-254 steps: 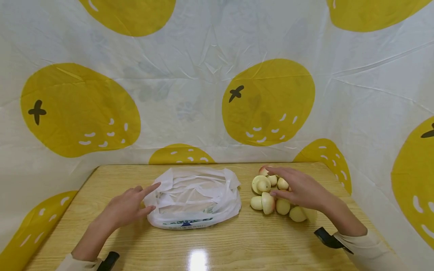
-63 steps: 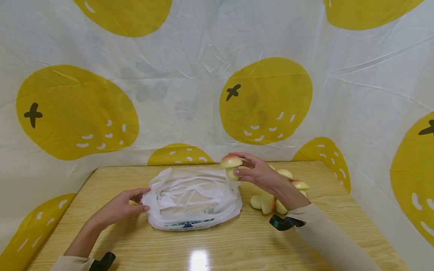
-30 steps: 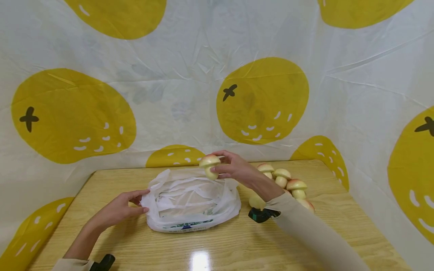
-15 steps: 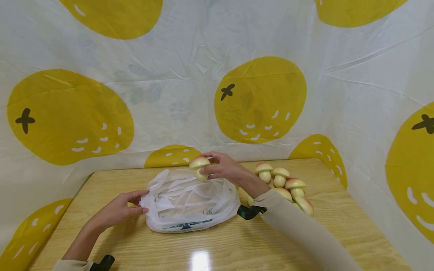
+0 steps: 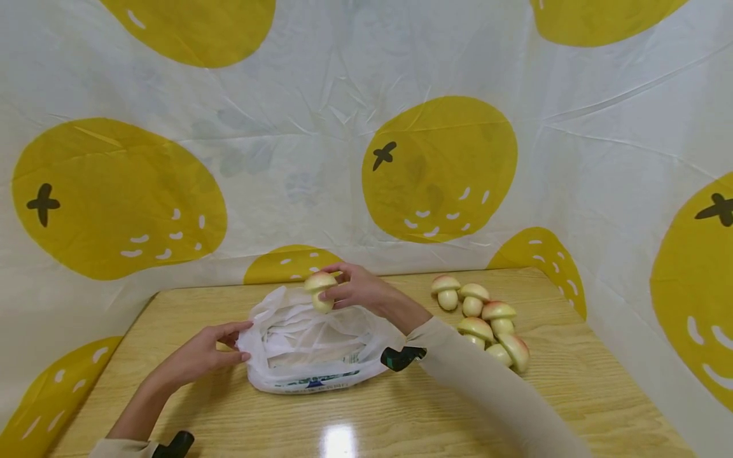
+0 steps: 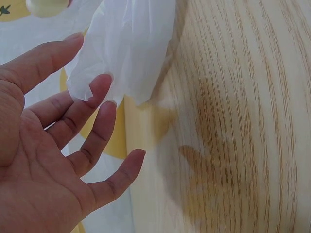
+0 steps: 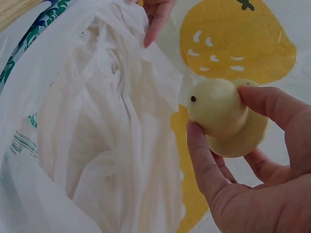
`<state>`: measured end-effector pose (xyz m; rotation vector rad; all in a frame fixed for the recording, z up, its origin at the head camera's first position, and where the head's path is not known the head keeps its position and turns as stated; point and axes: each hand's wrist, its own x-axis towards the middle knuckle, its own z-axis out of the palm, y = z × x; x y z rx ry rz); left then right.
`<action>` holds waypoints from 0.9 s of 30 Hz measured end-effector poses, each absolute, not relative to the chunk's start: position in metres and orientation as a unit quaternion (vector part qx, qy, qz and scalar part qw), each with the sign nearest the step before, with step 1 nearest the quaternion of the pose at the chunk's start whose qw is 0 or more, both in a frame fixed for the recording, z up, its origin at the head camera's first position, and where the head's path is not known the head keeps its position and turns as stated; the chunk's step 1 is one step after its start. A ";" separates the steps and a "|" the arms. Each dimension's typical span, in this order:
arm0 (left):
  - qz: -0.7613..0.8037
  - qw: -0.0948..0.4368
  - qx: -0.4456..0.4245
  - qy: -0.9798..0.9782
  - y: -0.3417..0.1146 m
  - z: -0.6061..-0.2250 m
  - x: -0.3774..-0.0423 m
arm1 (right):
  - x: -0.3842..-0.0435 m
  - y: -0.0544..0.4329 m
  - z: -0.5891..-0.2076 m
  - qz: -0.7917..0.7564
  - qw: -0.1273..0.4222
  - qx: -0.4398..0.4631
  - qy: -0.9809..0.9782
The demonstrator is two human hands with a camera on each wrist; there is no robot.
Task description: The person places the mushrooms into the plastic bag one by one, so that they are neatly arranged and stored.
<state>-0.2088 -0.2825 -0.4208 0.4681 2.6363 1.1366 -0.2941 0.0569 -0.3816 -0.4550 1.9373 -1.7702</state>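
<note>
My right hand [image 5: 357, 289] pinches a toy mushroom [image 5: 321, 285] between thumb and fingers. The mushroom has a pale yellow cap flushed red on top and hangs upright over the back of a white plastic bag [image 5: 312, 385]. The right wrist view shows the rounded stem end of the mushroom [image 7: 221, 104], marked with a dark dot. Lying on the table with its mouth spread wide, the bag has green and blue print along its front. At its left rim is my left hand [image 5: 197, 353]. In the left wrist view its relaxed fingers [image 6: 92, 145] touch the bag edge [image 6: 131, 53], thumb and fingertips apart.
Several more mushrooms [image 5: 497, 312] lie clustered on the right side of the wooden table [image 5: 275, 426]. A white curtain [image 5: 321, 184] with big yellow fruit prints rises behind the table and along both sides.
My right hand lifted a mushroom from the cluster and carried it left over the bag, lately dipping slightly lower. My left hand shifted slightly at the bag's left rim, then stayed there.
</note>
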 end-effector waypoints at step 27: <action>0.390 0.122 0.170 0.897 -0.282 -0.421 -0.211 | -0.302 0.005 -0.412 -0.641 0.236 -0.119 0.721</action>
